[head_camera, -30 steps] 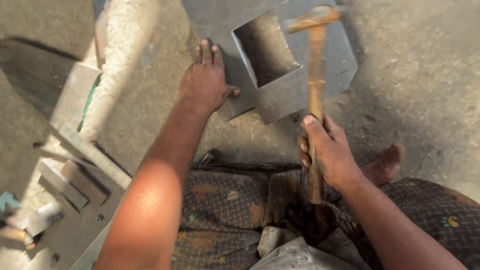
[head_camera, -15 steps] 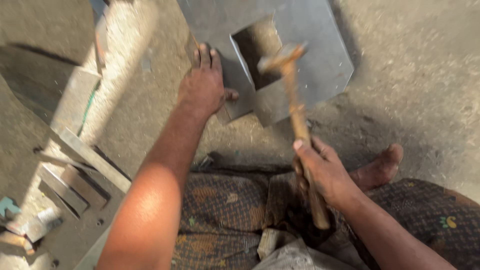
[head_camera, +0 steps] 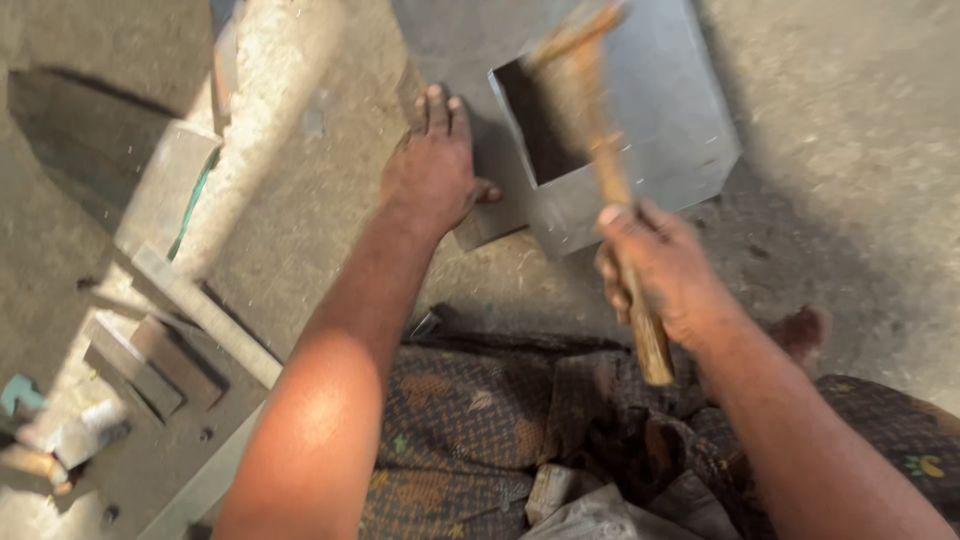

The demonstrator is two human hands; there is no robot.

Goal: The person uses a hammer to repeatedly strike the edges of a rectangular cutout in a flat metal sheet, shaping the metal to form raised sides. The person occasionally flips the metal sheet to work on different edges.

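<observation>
Left hand flat, fingers spread, on the sheet-metal box; right hand clenched round a hammer (head blurred, seemingly raised).

This is a rough metal workshop, worked at ground level. The floor is bare, dusty concrete. A folded sheet-metal box lies on it, and a wooden-handled hammer is raised over it. Flat metal bars and offcuts lie scattered on the left in hard sunlight
</observation>
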